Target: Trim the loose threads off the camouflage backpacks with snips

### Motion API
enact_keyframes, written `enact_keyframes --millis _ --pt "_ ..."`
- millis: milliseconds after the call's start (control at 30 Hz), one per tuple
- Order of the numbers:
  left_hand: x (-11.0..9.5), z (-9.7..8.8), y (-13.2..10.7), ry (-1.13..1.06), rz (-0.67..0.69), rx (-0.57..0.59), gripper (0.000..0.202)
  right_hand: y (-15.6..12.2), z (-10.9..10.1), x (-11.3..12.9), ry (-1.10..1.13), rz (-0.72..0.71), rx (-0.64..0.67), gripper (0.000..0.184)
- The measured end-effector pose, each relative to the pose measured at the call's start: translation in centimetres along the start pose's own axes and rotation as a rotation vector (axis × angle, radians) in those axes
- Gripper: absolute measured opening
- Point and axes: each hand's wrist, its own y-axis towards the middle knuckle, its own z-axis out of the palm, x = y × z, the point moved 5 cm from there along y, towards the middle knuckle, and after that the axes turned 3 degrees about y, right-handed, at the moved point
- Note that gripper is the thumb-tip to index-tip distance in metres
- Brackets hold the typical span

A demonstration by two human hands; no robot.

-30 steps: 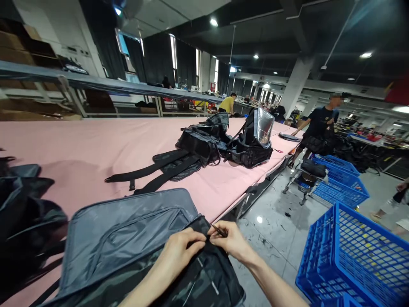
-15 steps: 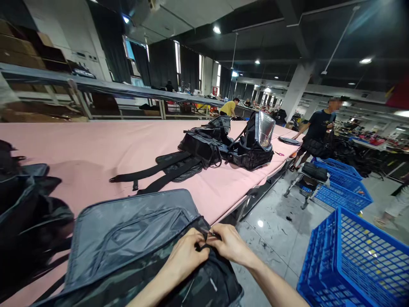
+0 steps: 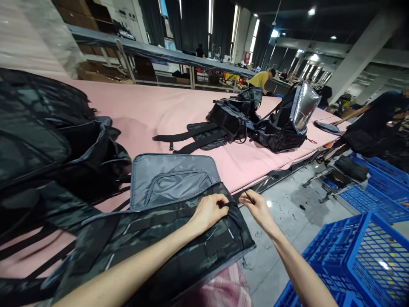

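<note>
A dark camouflage backpack (image 3: 153, 243) lies in front of me with its grey-lined flap (image 3: 175, 170) folded open. My left hand (image 3: 211, 211) is closed on the backpack near its right end, pinching a bit of black fabric or webbing. Just past the backpack's edge, my right hand (image 3: 257, 209) is closed around a small dark pointed tool that looks like thread snips (image 3: 249, 197). The two hands are a short way apart. Pale loose threads show on the backpack's front panel.
More dark backpacks stand on the pink-covered table (image 3: 134, 106), at left (image 3: 64, 136) and further along (image 3: 277, 123). Blue plastic crates (image 3: 358, 251) stand on the floor at right, near thread scraps. One person (image 3: 373, 115) stands at far right; another in yellow (image 3: 260, 79) bends over the table.
My right hand has drawn away from my left and off the backpack to the right, showing the snips. My left hand still grips the backpack. The view has turned left and down.
</note>
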Motion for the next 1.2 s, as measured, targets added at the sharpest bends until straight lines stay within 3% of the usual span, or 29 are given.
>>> enact_keyframes --millis 67,167,333,800,1200 --pt "0.1 0.0 0.2 -0.048 0.007 0.014 0.015 -0.3 -0.9 0.1 -0.194 -0.017 0.051 0.015" --pt "0.5 0.3 0.4 -0.119 0.004 0.031 0.018 -0.8 -1.4 0.5 -0.367 -0.072 0.090 0.029" --pt "1.2 0.7 0.7 -0.162 -0.044 0.018 0.024 -0.9 -1.2 1.7 -0.534 -0.226 0.069 0.015" --pt "1.5 0.9 0.9 -0.184 -0.030 0.000 0.025 -0.9 -0.8 2.4 -0.587 -0.362 0.042 0.017" --pt "1.9 1.1 1.3 -0.325 -0.084 0.081 0.022 -0.8 -0.7 2.0 -0.582 -0.386 0.053 0.019"
